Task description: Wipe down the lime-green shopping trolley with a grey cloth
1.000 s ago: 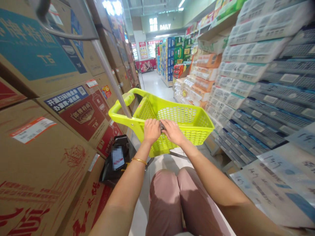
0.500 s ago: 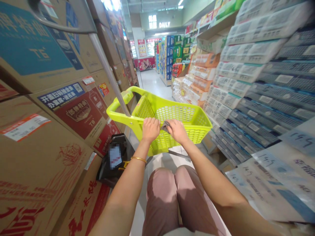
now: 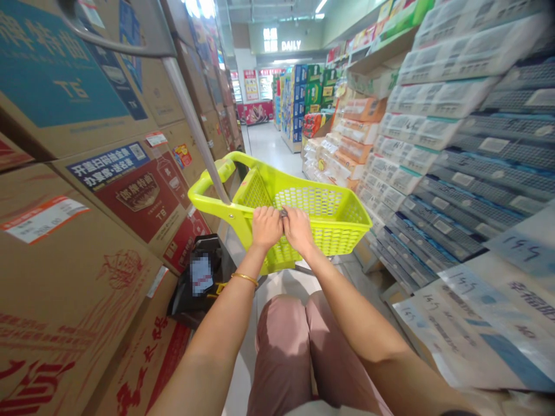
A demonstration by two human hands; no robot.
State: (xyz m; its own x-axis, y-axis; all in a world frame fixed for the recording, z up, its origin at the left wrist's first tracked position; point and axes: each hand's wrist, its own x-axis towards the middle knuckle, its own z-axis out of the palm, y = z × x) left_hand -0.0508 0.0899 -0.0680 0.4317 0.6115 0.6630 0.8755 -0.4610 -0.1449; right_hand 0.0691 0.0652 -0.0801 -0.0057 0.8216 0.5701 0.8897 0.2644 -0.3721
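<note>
A yellow-green shopping cart (image 3: 321, 199) with a slotted plastic basket stands side-on in front of my knees. My left hand (image 3: 267, 227) is closed over the basket's near rim, knuckles up. Right beside it, my right hand (image 3: 297, 230) is closed at the same rim, the two hands nearly touching. A small dark grey bit of cloth (image 3: 284, 213) peeks out between them, and the rest of it is hidden by the right fingers. The cart's handle loop (image 3: 203, 193) lies to the left of my hands.
Stacked cardboard cartons (image 3: 143, 196) wall the left side. A black bag (image 3: 203, 283) with a blurred-out patch stands by them. A metal pole (image 3: 197, 124) slants down by the cart handle. Wrapped packs (image 3: 427, 179) pile up on the right. A tiled aisle (image 3: 269, 141) runs ahead.
My right hand has slid left along the rim, up against the left hand. Less of the grey cloth shows now. My left hand stays in place on the cart.
</note>
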